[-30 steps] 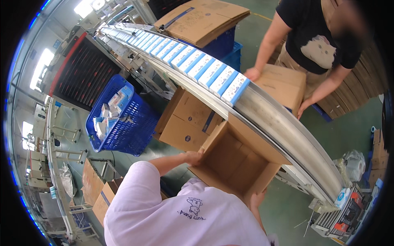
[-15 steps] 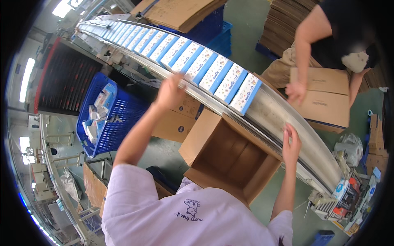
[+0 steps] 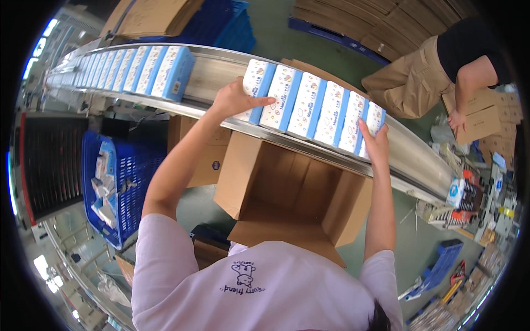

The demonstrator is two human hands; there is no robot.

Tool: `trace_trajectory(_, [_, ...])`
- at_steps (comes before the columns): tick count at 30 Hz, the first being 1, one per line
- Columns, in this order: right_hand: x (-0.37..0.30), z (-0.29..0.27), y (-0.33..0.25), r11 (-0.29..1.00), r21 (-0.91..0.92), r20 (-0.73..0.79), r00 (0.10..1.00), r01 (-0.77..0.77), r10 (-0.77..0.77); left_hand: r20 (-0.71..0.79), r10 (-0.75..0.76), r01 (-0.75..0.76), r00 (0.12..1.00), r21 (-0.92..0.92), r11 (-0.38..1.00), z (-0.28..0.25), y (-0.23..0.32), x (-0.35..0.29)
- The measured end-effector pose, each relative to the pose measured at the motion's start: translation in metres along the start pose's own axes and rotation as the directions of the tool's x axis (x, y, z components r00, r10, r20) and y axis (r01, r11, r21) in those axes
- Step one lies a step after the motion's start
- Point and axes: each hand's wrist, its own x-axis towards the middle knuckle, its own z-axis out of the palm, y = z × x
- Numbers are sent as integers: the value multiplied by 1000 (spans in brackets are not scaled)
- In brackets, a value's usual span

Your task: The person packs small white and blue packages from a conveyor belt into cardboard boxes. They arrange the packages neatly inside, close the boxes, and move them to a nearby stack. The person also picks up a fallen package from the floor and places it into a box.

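Note:
Several white-and-blue tissue packs stand side by side in a row on the metal conveyor. My left hand presses on the left end of this row, thumb stretched across the front of the packs. At the right end, my right hand is wrapped round the last pack with fingers on its front. Between them the two hands clasp the row. Just below the conveyor edge, in front of me, an open cardboard carton has its mouth turned toward me; no packs show inside it.
More tissue packs queue further left on the conveyor, beyond a gap. A blue basket with loose packs stands at left. Across the conveyor a person bends, one hand on a carton. Blue crates and stacked cardboard stand behind.
My left hand has closed on the left end of a group of packs, now apart from the queue. My right hand has come to its right end. The view has turned; the person moved right.

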Motion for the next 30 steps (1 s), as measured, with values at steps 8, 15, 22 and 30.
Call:
trace_trajectory(8, [-70,-58,-41,938,279,-329,938,205,-107,-151,160,-211,976,-442,872,-10,46,-53])
trace_trajectory(15, [-226,-88,-9,983,163,-253,967,88,-44,-257,98,-244,961,-630,737,42,35,-212])
trace_trajectory(22, [-190,63,117,680,-714,656,497,165,568,866,-342,-209,365,434,876,219,-63,-159])
trace_trajectory(30, [-196,119,147,709,-699,641,519,92,565,823,-326,-162,466,442,882,263,-88,-172])
